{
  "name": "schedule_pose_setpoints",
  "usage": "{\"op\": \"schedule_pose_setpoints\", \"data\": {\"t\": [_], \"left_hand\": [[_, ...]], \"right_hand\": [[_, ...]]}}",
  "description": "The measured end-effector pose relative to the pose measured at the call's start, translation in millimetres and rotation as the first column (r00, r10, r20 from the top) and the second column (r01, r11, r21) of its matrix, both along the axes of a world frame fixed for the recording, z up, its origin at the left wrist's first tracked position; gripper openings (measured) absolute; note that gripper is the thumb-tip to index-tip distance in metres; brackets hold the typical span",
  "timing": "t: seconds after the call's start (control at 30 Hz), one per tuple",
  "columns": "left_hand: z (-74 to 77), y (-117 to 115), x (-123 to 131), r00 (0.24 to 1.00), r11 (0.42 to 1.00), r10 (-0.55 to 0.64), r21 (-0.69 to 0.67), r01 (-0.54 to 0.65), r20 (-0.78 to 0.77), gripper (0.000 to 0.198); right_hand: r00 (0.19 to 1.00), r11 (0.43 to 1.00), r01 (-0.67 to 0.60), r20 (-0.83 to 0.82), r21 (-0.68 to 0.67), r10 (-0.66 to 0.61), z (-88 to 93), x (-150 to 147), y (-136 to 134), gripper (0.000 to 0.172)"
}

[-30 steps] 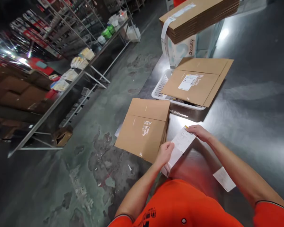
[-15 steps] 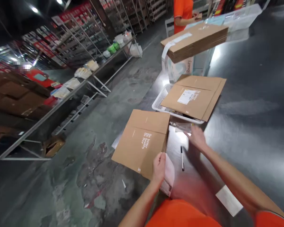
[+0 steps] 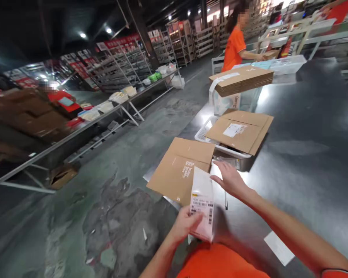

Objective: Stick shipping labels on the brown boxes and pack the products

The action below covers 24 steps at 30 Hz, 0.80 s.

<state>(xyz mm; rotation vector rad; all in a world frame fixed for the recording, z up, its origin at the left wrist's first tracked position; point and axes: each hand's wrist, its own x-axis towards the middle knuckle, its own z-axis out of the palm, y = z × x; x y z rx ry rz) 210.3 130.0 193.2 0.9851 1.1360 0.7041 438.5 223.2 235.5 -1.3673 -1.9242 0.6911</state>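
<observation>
The left hand (image 3: pixel 186 224) grips a stack of slips (image 3: pixel 202 202) from below, thumb pressed on the printed face and fingers curled behind, holding it upright over the near edge of the table (image 3: pixel 307 154). The right hand (image 3: pixel 231 179) hovers palm down just beside the top corner of the slips, fingers open and loosely spread; whether it touches the paper cannot be told. A pen (image 3: pixel 225 201) lies on the table under that wrist. Just left of the slips lies a flat box (image 3: pixel 181 170), overhanging the table edge. Behind it a white basket (image 3: pixel 203 131) carries a labelled flat carton (image 3: pixel 243 135). Further back lies a bundle of cartons (image 3: pixel 242 79), and beyond it stands a person in an orange shirt (image 3: pixel 233 48). A loose paper (image 3: pixel 278 248) lies near the right forearm.
</observation>
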Motion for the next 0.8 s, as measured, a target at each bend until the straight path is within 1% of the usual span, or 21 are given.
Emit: {"op": "schedule_pose_setpoints", "data": {"t": [0.03,0.07,0.1,0.13,0.17,0.2,0.27,0.33,0.4,0.43,0.53,0.57,0.63,0.67,0.73,0.8], "left_hand": [[6.6,-5,-4,0.996,0.996,0.086,0.039,-0.085,-0.009,0.061],[13.5,-10,-8,0.987,0.984,0.158,0.088,-0.156,-0.017,0.06],[19.9,-13,-13,0.976,0.968,0.216,0.136,-0.211,-0.022,0.058],[25.3,-17,-18,0.965,0.951,0.261,0.178,-0.253,-0.024,0.056],[29.2,-20,-23,0.954,0.934,0.299,0.211,-0.287,-0.024,0.055],[31.5,-22,-30,0.943,0.919,0.331,0.234,-0.316,-0.024,0.054],[31.9,-29,-45,0.924,0.898,0.381,0.25,-0.362,-0.029,0.05],[30.0,-35,-60,0.907,0.885,0.419,0.24,-0.4,-0.031,0.045],[29.5,-39,-75,0.884,0.863,0.467,0.226,-0.452,-0.014,0.042],[30.4,-40,-82,0.864,0.84,0.504,0.229,-0.491,0.002,0.044],[35.6,-37,-106,0.789,0.756,0.612,0.259,-0.601,0.042,0.058],[36.7,-34,-113,0.787,0.754,0.616,0.256,-0.605,0.045,0.057],[35.0,-25,-126,0.819,0.798,0.574,0.208,-0.565,0.024,0.041],[31.7,-21,-132,0.837,0.823,0.548,0.171,-0.541,0.008,0.033],[20.6,-12,-140,0.851,0.849,0.523,0.116,-0.516,-0.041,0.031],[5.4,-3,-144,0.851,0.856,0.515,0.109,-0.506,-0.098,0.031]], "right_hand": [[0.996,0.995,-0.086,0.038,0.051,0.084,7.9,-14,-10,0.038],[0.979,0.978,-0.201,0.054,0.056,0.198,15.4,-29,-21,0.041],[0.948,0.949,-0.316,0.049,0.017,0.315,21.8,-44,-33,0.04],[0.913,0.912,-0.406,0.022,-0.053,0.408,26.7,-58,-42,0.037],[0.89,0.882,-0.453,-0.021,-0.131,0.455,29.4,-70,-49,0.034],[0.885,0.861,-0.465,-0.074,-0.207,0.461,29.9,-80,-52,0.031],[0.892,0.828,-0.451,-0.198,-0.333,0.406,24.9,-98,-51,0.028],[0.883,0.79,-0.458,-0.31,-0.408,0.352,15.8,-115,-44,0.028],[0.872,0.767,-0.466,-0.378,-0.44,0.313,7.4,-131,-38,0.029],[0.867,0.761,-0.469,-0.397,-0.448,0.301,4.1,-140,-36,0.03],[0.856,0.745,-0.487,-0.419,-0.456,0.304,-2.7,-165,-35,0.032],[0.852,0.735,-0.5,-0.413,-0.458,0.322,-4.6,-172,-35,0.032],[0.843,0.709,-0.528,-0.39,-0.467,0.37,-8.8,-185,-34,0.034],[0.839,0.704,-0.536,-0.382,-0.465,0.387,-11.5,-190,-33,0.036],[0.842,0.719,-0.534,-0.353,-0.445,0.408,-18.6,-196,-31,0.039],[0.865,0.759,-0.502,-0.268,-0.416,0.425,-28.3,-197,-28,0.037]]}}
